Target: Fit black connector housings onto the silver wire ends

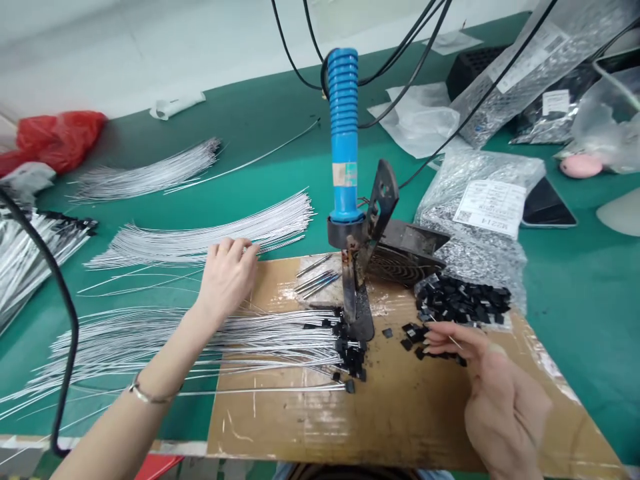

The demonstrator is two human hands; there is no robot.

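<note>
My left hand [227,273] reaches out over a fanned bundle of thin silver wires [210,237], with its fingers curled down onto the wire ends. My right hand [495,393] rests on the brown board [400,413] near the front right. Its fingers pinch a thin wire piece beside small black plastic parts [463,300]. A blue-handled soldering iron [344,133] stands upright in a metal holder between my hands. Just in front of the holder lies a row of wires tipped with black parts [280,340].
More wire bundles [150,175] lie on the green table at the left and back. Silver bags with labels [487,200], clear plastic, a black tray and a phone crowd the right. A red bag [55,137] sits far left. Black cables hang overhead.
</note>
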